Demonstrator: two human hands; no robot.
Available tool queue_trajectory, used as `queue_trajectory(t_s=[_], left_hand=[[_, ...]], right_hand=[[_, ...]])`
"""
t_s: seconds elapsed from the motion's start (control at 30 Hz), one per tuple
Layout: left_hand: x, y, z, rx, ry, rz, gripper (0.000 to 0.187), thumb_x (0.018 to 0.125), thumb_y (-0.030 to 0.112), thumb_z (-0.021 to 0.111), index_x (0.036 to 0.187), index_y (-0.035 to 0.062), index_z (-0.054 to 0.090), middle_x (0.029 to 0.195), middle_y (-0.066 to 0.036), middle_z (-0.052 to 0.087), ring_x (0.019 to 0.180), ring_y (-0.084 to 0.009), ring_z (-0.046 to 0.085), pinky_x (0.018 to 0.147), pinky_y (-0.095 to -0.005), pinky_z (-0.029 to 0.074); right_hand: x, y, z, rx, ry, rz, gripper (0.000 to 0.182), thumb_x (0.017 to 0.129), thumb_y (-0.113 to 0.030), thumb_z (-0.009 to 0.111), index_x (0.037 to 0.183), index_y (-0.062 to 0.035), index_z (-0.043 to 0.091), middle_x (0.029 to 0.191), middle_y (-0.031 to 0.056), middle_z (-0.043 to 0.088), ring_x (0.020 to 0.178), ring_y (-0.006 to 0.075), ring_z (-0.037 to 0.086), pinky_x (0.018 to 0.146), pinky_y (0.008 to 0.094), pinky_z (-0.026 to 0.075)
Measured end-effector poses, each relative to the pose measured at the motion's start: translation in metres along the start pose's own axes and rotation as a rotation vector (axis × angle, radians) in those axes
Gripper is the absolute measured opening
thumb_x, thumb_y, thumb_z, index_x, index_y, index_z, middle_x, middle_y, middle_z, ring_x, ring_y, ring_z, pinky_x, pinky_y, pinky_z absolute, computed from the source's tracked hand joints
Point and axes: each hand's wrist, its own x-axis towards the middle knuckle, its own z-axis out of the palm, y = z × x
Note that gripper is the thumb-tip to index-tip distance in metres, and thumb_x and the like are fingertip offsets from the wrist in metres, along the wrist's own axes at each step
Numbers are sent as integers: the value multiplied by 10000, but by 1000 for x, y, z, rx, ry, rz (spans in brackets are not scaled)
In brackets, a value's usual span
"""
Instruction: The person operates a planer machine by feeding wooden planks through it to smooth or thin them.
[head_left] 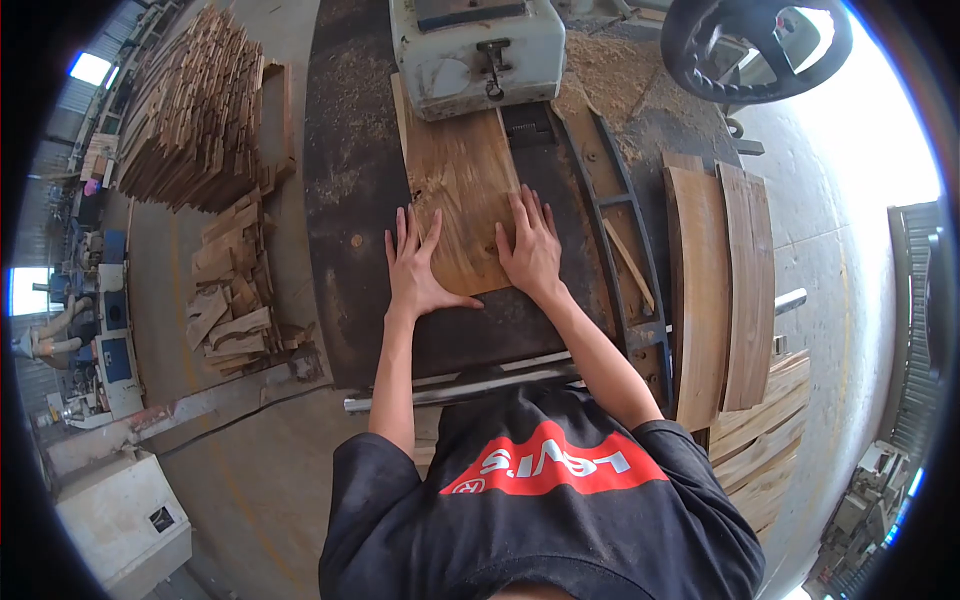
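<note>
A wide wooden board lies flat on the dark machine table, its far end running beneath the grey-green machine housing. My left hand rests at the board's left near corner, fingers spread and thumb reaching along the near edge. On the board's right edge lies my right hand, its fingers extended and slightly apart. Neither hand is wrapped around anything. The board's far end is hidden by the housing.
Stacked thin boards and wood offcuts stand at left. A black curved metal fence flanks the table's right side, beside long planks. A handwheel is at upper right; a metal roller crosses the near edge.
</note>
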Motion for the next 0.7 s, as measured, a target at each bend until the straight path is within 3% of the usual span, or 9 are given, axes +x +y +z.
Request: queue_trajectory(t_s=[0.4, 0.6, 0.63, 0.7], left_hand=[[13, -11, 5, -17, 33, 34, 1707, 290, 804, 1001, 1747, 148, 400, 1755, -354, 329, 1716, -437, 147, 1349, -674, 86], [38, -29, 15, -22, 157, 48, 1593, 359, 771, 1019, 1723, 175, 452, 1749, -317, 371, 1701, -444, 197, 1349, -641, 165], [34, -29, 17, -44, 248, 79, 1396, 483, 754, 1006, 1664, 166, 547, 1703, -312, 452, 1659, -470, 295, 1334, -611, 238], [18, -34, 26, -31, 304, 30, 1272, 563, 740, 986, 1618, 143, 600, 1662, -319, 502, 1624, -484, 356, 1321, -604, 268]], right_hand=[[13, 2, 9, 30, 57, 24, 580, 1033, -268, 711, 1544, -35, 565, 1626, 265, 550, 1518, 436, 527, 1281, 568, 394], [41, 18, 31, -3, 57, 21, 615, 1036, -326, 702, 1560, -40, 549, 1641, 263, 536, 1559, 453, 466, 1304, 590, 340], [39, 16, 27, 11, 53, 44, 645, 1025, -330, 726, 1574, -50, 535, 1652, 264, 523, 1583, 470, 424, 1313, 600, 316], [18, 15, 4, 56, 53, -4, 661, 1017, -319, 741, 1581, -50, 526, 1650, 267, 520, 1586, 476, 415, 1313, 597, 320]])
